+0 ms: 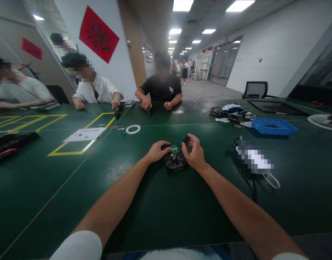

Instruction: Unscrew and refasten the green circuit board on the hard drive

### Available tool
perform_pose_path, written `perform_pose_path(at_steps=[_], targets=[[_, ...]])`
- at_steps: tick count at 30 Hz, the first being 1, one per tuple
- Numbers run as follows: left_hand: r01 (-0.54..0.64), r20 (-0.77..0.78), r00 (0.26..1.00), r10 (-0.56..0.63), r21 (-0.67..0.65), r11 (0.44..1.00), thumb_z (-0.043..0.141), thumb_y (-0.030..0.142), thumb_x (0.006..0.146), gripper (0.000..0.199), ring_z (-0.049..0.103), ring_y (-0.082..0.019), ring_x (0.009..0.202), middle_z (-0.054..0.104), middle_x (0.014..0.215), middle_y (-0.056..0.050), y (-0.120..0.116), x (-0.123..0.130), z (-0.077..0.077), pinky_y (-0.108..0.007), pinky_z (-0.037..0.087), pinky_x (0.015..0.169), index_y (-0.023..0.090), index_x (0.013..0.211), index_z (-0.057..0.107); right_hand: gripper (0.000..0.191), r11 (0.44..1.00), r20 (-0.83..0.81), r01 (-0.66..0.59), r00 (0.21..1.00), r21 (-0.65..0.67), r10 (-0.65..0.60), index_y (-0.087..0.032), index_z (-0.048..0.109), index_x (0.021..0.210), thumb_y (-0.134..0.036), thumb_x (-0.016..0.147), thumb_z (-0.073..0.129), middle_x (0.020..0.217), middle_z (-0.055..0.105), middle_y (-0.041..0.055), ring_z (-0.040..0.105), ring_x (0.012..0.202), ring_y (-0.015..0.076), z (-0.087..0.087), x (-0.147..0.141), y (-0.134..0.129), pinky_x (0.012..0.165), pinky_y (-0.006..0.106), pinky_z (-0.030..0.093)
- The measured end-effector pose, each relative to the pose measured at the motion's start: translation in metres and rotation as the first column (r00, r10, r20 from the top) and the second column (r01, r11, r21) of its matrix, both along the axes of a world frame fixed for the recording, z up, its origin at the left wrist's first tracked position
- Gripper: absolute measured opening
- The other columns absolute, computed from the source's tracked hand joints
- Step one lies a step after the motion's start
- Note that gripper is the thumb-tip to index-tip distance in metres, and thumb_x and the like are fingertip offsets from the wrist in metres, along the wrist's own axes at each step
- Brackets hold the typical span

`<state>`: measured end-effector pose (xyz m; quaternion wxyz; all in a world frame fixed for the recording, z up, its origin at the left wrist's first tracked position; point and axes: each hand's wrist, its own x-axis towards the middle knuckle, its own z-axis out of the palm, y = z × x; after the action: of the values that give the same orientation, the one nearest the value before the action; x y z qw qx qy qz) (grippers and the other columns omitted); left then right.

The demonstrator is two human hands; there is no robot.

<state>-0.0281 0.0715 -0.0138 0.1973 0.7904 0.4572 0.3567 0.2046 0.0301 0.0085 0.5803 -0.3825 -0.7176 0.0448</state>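
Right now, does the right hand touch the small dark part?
Touching: the head view shows the small dark part pinched in the right hand.

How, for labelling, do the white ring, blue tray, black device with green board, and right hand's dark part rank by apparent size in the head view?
Blue tray
Black device
White ring
Dark part

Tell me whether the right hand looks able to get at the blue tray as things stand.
Probably yes, with a stretch: nothing appears to block the line from the right hand to the blue tray, though that hand holds a small dark part.
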Motion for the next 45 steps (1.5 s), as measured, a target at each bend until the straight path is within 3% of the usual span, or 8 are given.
perform_pose_path(at_steps=[7, 15, 23, 29, 35, 41, 45], targets=[[0.004, 0.013, 1.0, -0.004, -0.012, 1.0, 0.067, 0.041, 0.088, 0.033, 0.068, -0.023, 0.105, 0.073, 0.113, -0.006, 0.0014, -0.0004, -0.0013, -0.038, 0.053, 0.098, 0.021, 0.114, 0.071, 0.056, 0.999, -0.011, 0.042, 0.999, 0.019, -0.042, -0.022, 0.042, 0.141, -0.044, 0.095, 0.064, 0.113, 0.068, 0.0115, 0.072, 0.09, 0.023, 0.0007, 0.0011, -0.0003, 0.082, 0.043, 0.065], [0.008, 0.017, 1.0, -0.008, -0.014, 1.0, 0.067, 0.043, 0.088, 0.034, 0.067, -0.022, 0.105, 0.073, 0.113, -0.006, 0.0025, -0.0002, -0.0032, -0.037, 0.053, 0.098, 0.021, 0.114, 0.071, 0.052, 0.995, -0.032, -0.064, 0.997, 0.078, 0.066, -0.022, 0.037, 0.145, -0.035, 0.1, 0.058, 0.139, 0.058, 0.017, 0.072, 0.106, 0.0238, -0.0016, 0.0, 0.0045, 0.088, 0.043, 0.065], [0.002, 0.007, 1.0, -0.002, -0.003, 1.0, 0.067, 0.043, 0.088, 0.034, 0.067, -0.023, 0.105, 0.073, 0.112, -0.006, 0.0029, -0.0005, -0.0028, -0.038, 0.052, 0.098, 0.021, 0.114, 0.072, 0.05, 0.993, -0.028, 0.042, 0.999, 0.106, -0.039, -0.025, 0.045, 0.138, -0.037, 0.094, 0.067, 0.125, 0.063, 0.0129, 0.072, 0.091, 0.0221, 0.0014, 0.0012, 0.0028, 0.08, 0.041, 0.066], [0.0, 0.006, 1.0, 0.0, -0.008, 1.0, 0.068, 0.043, 0.088, 0.035, 0.067, -0.023, 0.104, 0.073, 0.112, -0.006, 0.003, -0.0009, -0.0039, -0.038, 0.053, 0.097, 0.021, 0.115, 0.071, 0.048, 0.992, -0.01, 0.039, 0.999, 0.124, -0.038, -0.025, 0.046, 0.135, -0.037, 0.094, 0.067, 0.124, 0.062, 0.0124, 0.07, 0.091, 0.0218, 0.0027, 0.0026, 0.0028, 0.077, 0.04, 0.066], [0.01, 0.017, 1.0, -0.01, -0.009, 1.0, 0.067, 0.044, 0.088, 0.034, 0.067, -0.023, 0.105, 0.073, 0.113, -0.006, 0.0034, -0.0011, -0.0038, -0.038, 0.053, 0.097, 0.021, 0.114, 0.071, 0.045, 0.993, -0.007, -0.038, 0.999, 0.11, 0.039, -0.024, 0.04, 0.14, -0.031, 0.099, 0.057, 0.136, 0.057, 0.0151, 0.071, 0.1, 0.0226, 0.0016, 0.0028, 0.0025, 0.08, 0.04, 0.066], [0.007, 0.015, 1.0, -0.007, 0.011, 1.0, 0.067, 0.044, 0.088, 0.035, 0.068, -0.022, 0.103, 0.073, 0.111, -0.005, 0.0043, -0.0018, -0.0065, -0.037, 0.053, 0.095, 0.022, 0.114, 0.072, 0.041, 0.987, 0.032, 0.041, 0.998, 0.156, -0.047, -0.024, 0.047, 0.131, -0.031, 0.094, 0.064, 0.12, 0.06, 0.012, 0.069, 0.088, 0.0207, 0.0046, 0.0037, 0.0015, 0.074, 0.039, 0.065], [0.012, 0.019, 1.0, -0.012, 0.006, 1.0, 0.067, 0.044, 0.088, 0.034, 0.068, -0.022, 0.103, 0.073, 0.112, -0.005, 0.0051, -0.0018, -0.0071, -0.037, 0.053, 0.096, 0.022, 0.114, 0.072, 0.041, 0.991, 0.032, 0.03, 0.999, 0.127, -0.034, -0.024, 0.045, 0.132, -0.03, 0.095, 0.062, 0.122, 0.06, 0.0124, 0.069, 0.088, 0.0206, 0.0034, 0.0052, 0.0008, 0.07, 0.036, 0.064]])
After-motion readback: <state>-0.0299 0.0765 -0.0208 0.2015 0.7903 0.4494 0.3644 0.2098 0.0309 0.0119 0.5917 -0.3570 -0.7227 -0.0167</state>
